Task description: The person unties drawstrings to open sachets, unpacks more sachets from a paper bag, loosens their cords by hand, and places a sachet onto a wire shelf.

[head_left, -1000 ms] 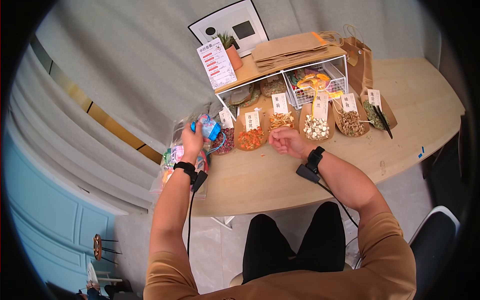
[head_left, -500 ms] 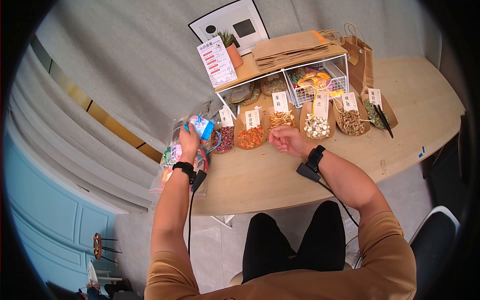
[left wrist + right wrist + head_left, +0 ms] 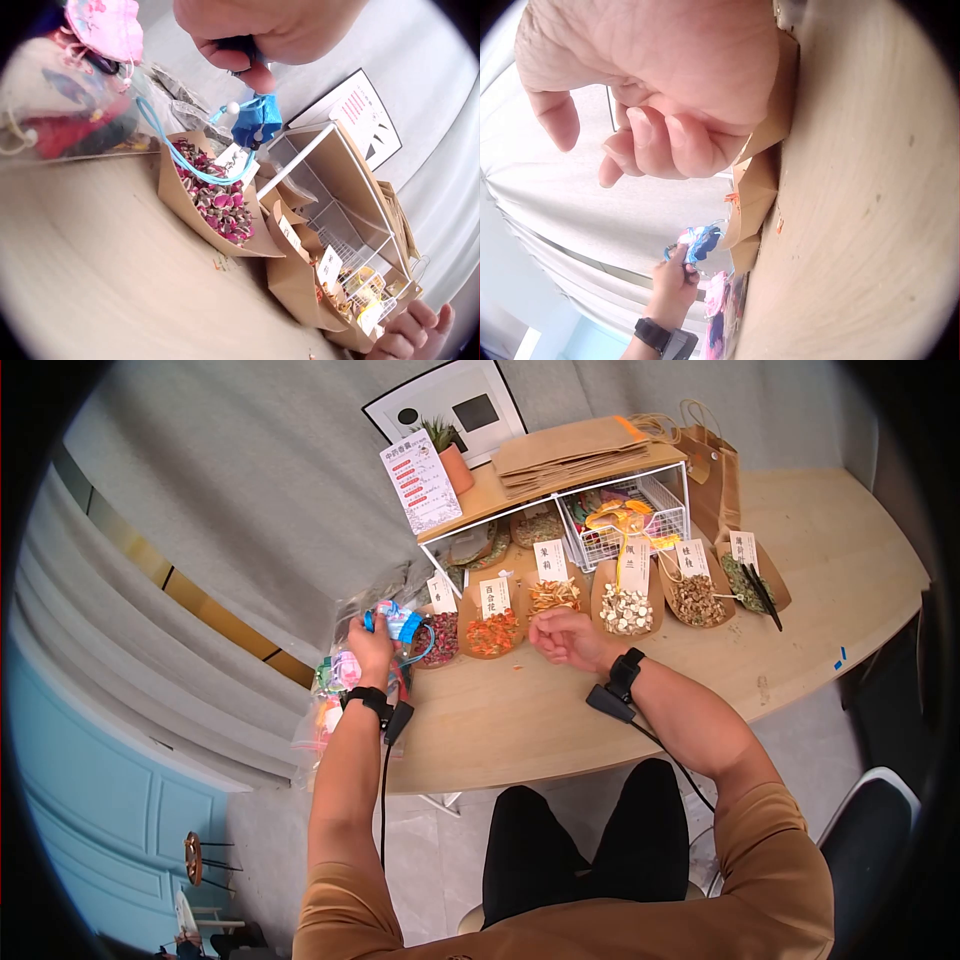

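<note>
My left hand (image 3: 371, 650) grips a blue drawstring pouch (image 3: 399, 622) with a pale patterned face, above the left end of the table. In the left wrist view, its light blue cord (image 3: 180, 159) with a white bead loops down in front of a paper tray of dried rosebuds (image 3: 225, 211). Much of the pouch is hidden behind my fingers there. My right hand (image 3: 566, 640) holds nothing; its fingers are loosely curled near the table, in front of the tray of orange-white dried pieces (image 3: 554, 596). Under my left hand lies a clear bag of colourful pouches (image 3: 345, 670).
Labelled trays of orange petals (image 3: 492, 632), white pieces (image 3: 628, 612) and brown bits (image 3: 700, 600) stand in a row. Black tongs (image 3: 762, 596) lean on the rightmost tray. Behind is a shelf (image 3: 480, 525) with a wire basket (image 3: 625, 525) and paper bags (image 3: 570, 452).
The pouch has turned in my left hand, showing its pale patterned face more than a second ago. My right hand keeps its pose. The head view has shifted slightly.
</note>
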Demonstrator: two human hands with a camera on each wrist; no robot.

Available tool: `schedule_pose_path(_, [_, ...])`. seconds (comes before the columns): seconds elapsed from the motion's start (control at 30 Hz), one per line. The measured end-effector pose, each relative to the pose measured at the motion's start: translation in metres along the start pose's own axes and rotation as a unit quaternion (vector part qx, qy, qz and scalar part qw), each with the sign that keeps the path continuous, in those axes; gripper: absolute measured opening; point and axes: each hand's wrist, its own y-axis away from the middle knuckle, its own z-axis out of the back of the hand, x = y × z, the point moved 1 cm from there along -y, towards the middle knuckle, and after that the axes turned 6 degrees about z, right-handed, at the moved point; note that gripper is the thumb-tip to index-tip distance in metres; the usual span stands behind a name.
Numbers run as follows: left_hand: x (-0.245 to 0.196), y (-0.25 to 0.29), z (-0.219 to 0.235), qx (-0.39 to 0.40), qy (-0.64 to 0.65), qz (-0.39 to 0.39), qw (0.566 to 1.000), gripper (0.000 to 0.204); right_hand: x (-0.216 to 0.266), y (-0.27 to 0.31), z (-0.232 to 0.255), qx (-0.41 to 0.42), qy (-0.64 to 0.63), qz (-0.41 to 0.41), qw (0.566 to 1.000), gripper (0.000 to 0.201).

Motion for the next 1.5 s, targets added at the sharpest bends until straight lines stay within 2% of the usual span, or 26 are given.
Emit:
schedule_pose_path(0.1, [0.009, -0.003, -0.003, 0.019, 0.021, -0.008, 1.000, 0.022, 0.001, -0.001, 0.001, -0.001, -0.001, -0.002, 1.000, 0.028])
schedule_pose_path(0.17, [0.014, -0.005, -0.006, 0.006, 0.140, 0.070, 0.988, 0.021, 0.001, -0.001, 0.003, -0.007, -0.001, -0.004, 1.000, 0.028])
schedule_pose_path(0.23, [0.020, -0.009, -0.006, 0.000, 0.161, 0.090, 0.983, 0.020, 0.001, -0.001, 0.003, -0.013, 0.001, -0.007, 1.000, 0.028])
schedule_pose_path(0.33, [0.024, -0.009, -0.008, -0.019, 0.315, 0.115, 0.942, 0.013, 0.001, -0.001, 0.002, -0.008, 0.012, -0.005, 1.000, 0.027])
schedule_pose_path(0.37, [0.024, -0.007, -0.010, -0.021, 0.320, 0.118, 0.940, 0.013, 0.001, -0.001, 0.002, -0.004, 0.007, -0.003, 1.000, 0.027])
schedule_pose_path(0.43, [0.016, 0.001, -0.009, -0.009, 0.432, 0.116, 0.894, 0.010, 0.000, -0.002, 0.003, 0.001, 0.007, -0.008, 1.000, 0.026])
schedule_pose_path(0.5, [0.018, 0.004, -0.006, 0.000, 0.464, 0.134, 0.876, 0.008, 0.002, -0.001, 0.000, -0.001, -0.010, -0.009, 1.000, 0.025])
schedule_pose_path(0.57, [0.025, 0.004, -0.005, -0.003, 0.514, 0.121, 0.849, 0.009, 0.004, 0.000, -0.004, 0.000, -0.014, -0.015, 1.000, 0.025])
schedule_pose_path(0.7, [0.032, 0.005, -0.006, 0.000, 0.514, 0.110, 0.851, 0.010, 0.004, 0.001, -0.004, -0.003, -0.007, -0.013, 1.000, 0.028])
schedule_pose_path(0.9, [0.045, 0.004, -0.018, 0.033, 0.544, 0.147, 0.825, 0.008, 0.004, 0.001, -0.019, 0.024, 0.025, -0.010, 0.999, 0.032])
schedule_pose_path(1.1, [0.048, 0.000, -0.016, 0.028, 0.578, 0.153, 0.801, 0.010, 0.005, -0.004, -0.024, -0.052, 0.141, 0.023, 0.988, 0.030])
schedule_pose_path(1.17, [0.043, 0.000, -0.015, 0.030, 0.597, 0.154, 0.786, 0.011, 0.000, -0.010, -0.031, -0.054, 0.161, 0.043, 0.985, 0.021])
schedule_pose_path(1.23, [0.048, 0.000, -0.020, 0.017, 0.564, 0.143, 0.813, 0.013, -0.012, -0.027, -0.060, -0.020, 0.245, 0.038, 0.969, 0.018])
schedule_pose_path(1.27, [0.051, 0.000, -0.023, 0.023, 0.555, 0.135, 0.820, 0.014, -0.017, -0.038, -0.078, -0.028, 0.313, 0.015, 0.949, 0.018])
schedule_pose_path(1.33, [0.051, -0.001, -0.022, 0.024, 0.554, 0.130, 0.822, 0.014, -0.034, -0.071, -0.101, -0.071, 0.338, -0.003, 0.939, 0.014])
schedule_pose_path(1.4, [0.047, 0.001, -0.024, 0.029, 0.556, 0.126, 0.821, 0.014, -0.054, -0.105, -0.117, -0.179, 0.306, 0.010, 0.935, 0.025])
schedule_pose_path(1.43, [0.045, 0.002, -0.024, 0.035, 0.567, 0.129, 0.812, 0.015, -0.064, -0.118, -0.116, -0.178, 0.309, 0.012, 0.934, 0.025])
schedule_pose_path(1.5, [0.046, 0.001, -0.021, 0.043, 0.587, 0.133, 0.798, 0.016, -0.084, -0.142, -0.109, -0.261, 0.261, 0.055, 0.928, 0.038])
